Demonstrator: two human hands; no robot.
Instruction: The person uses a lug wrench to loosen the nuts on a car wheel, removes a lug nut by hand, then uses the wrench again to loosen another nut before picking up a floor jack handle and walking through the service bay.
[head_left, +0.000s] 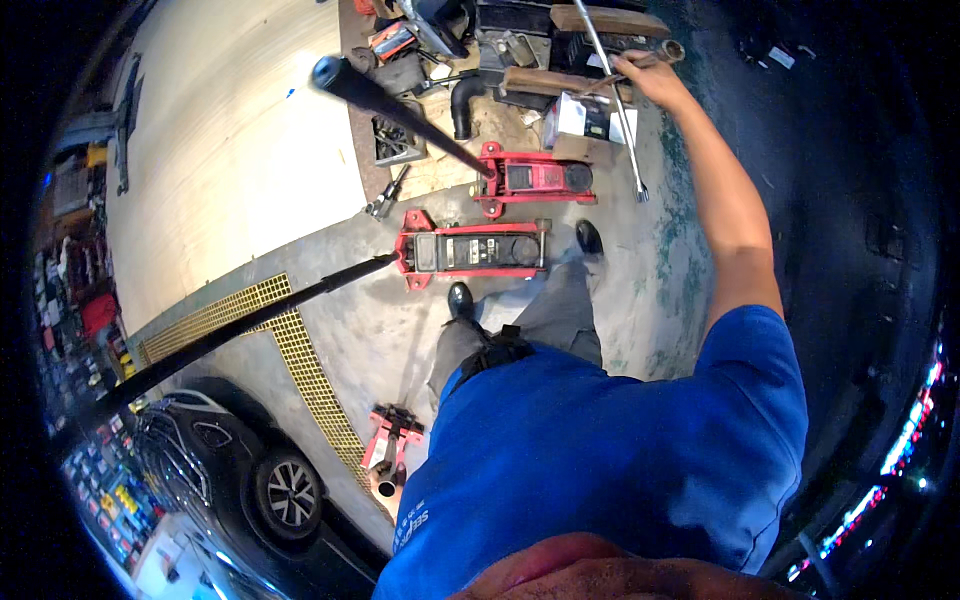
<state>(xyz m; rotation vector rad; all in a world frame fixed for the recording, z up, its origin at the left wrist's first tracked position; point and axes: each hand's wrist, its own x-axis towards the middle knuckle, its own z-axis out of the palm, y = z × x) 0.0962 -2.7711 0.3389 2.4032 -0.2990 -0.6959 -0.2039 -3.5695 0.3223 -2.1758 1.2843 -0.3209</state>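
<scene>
My right hand (652, 80) is closed at the upper right on a rusty brown tool with a round, ring-like end (672, 51). A long chrome bar (627, 135) passes at its fingertips; whether they grip it too I cannot tell. My left hand (398, 490) is low beside my blue shirt, partly hidden by it. Its fingers close around a metal tube (387, 489) whose open end faces up. Beyond the tube a red jack-like piece (393, 428) is on the floor. Two red floor jacks (480, 250) (545, 178) with long black handles stand by my shoes.
Wooden blocks (560, 82), a white box (588, 118), a black bent hose (464, 105) and a bin of parts (398, 140) crowd the far side. A pale board (240, 150) lies left. A yellow grating (310, 360) and dark car (270, 480) are nearer.
</scene>
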